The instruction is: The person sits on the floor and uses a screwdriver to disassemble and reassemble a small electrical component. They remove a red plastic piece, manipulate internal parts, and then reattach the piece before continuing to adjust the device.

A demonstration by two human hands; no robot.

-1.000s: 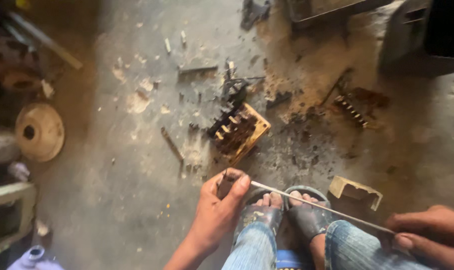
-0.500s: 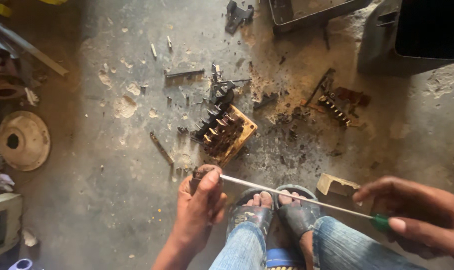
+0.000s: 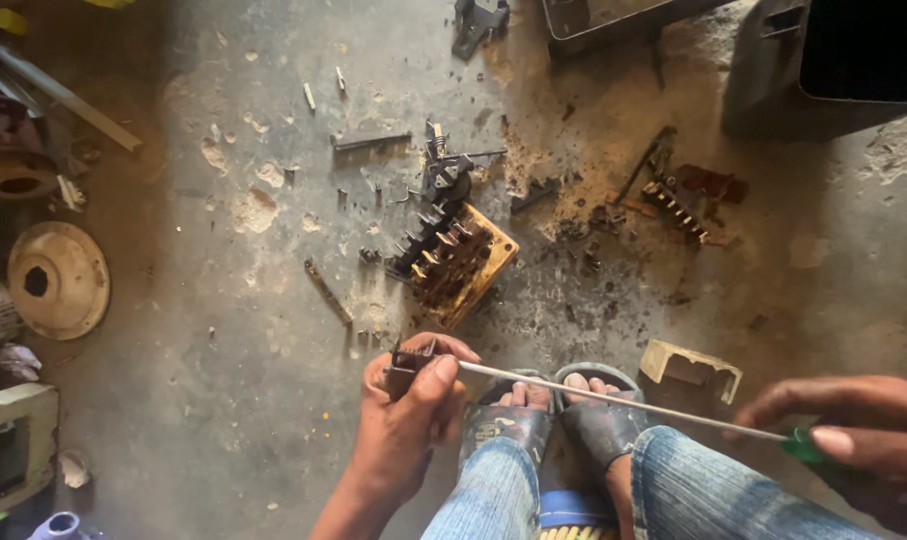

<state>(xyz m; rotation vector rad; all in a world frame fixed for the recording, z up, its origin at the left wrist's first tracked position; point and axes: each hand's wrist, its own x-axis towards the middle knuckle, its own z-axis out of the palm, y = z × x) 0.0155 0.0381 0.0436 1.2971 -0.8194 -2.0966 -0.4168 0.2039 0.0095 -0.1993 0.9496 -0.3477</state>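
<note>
Both hands shifted left since a second ago: left hand pinches small dark contact part above the floor; right hand clamps screwdriver, tip now seated in the part.

Bare forearms without sleeves, faded blue jeans, dark grey open-toed sandals
</note>
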